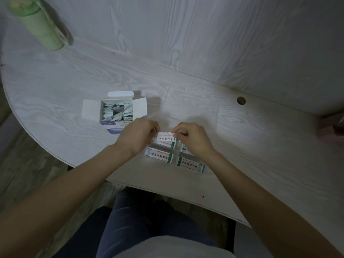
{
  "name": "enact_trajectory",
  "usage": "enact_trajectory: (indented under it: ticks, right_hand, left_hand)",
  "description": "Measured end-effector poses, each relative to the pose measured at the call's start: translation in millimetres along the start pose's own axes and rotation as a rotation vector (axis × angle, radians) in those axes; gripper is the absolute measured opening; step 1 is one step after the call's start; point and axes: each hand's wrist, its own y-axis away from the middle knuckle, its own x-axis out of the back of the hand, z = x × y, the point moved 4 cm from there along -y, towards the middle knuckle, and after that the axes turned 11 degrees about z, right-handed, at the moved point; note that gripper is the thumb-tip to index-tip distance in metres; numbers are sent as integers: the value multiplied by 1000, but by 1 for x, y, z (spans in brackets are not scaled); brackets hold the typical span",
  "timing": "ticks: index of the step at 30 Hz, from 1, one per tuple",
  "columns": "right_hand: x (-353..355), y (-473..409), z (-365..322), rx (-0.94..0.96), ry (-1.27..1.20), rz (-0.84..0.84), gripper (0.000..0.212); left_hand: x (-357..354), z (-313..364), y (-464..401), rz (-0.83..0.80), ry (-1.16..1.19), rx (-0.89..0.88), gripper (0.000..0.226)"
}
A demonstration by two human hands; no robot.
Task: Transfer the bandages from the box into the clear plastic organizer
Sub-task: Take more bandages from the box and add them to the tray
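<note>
Right now both hands meet over the clear plastic organizer (175, 155), which sits near the front edge of the white wood-grain table (242, 136). The left hand (138, 135) and the right hand (192, 137) each pinch one end of a single wrapped bandage strip (165, 136), fingers curled round its short ends, so the strip hangs stretched between them. Its long axis runs left to right, level with the organizer's far row, and it appears to hover just above a compartment there; whether it already touches the stack beneath cannot be told. Lowering it straight down looks like the move in hand, and neither hand is clearly nearer, since they share the load evenly.

Other compartments of the organizer already hold printed bandages: one pile (160, 153) at its near left and another (191, 163) at its near right, both lying with the same left-right axis. The open bandage box (116, 109) stands beyond and to the left of the organizer, flaps spread, still well filled with loose packets. The left hand is the nearer one for the next reach to it.

A green bottle (40, 25) stands far beyond the box, well apart from the organizer, and a round cable hole (241, 100) lies beyond and right. Nothing stands between the strip and its compartment.
</note>
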Motion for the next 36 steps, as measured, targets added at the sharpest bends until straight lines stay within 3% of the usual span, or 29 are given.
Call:
enact_trajectory:
  ticks: [6,17,36]
  right_hand:
    - [-15,4,2,23,217,-2,7]
    - [-27,7,-4,195,557,-23,26]
    - [-21,7,-7,95,483,-11,28]
  left_hand:
    - [-11,-2,-6,49,-295,-91,25]
    - [-23,-10,-5,-42,-465,-75,22]
    - [-13,1,-1,-53,-392,-65,33]
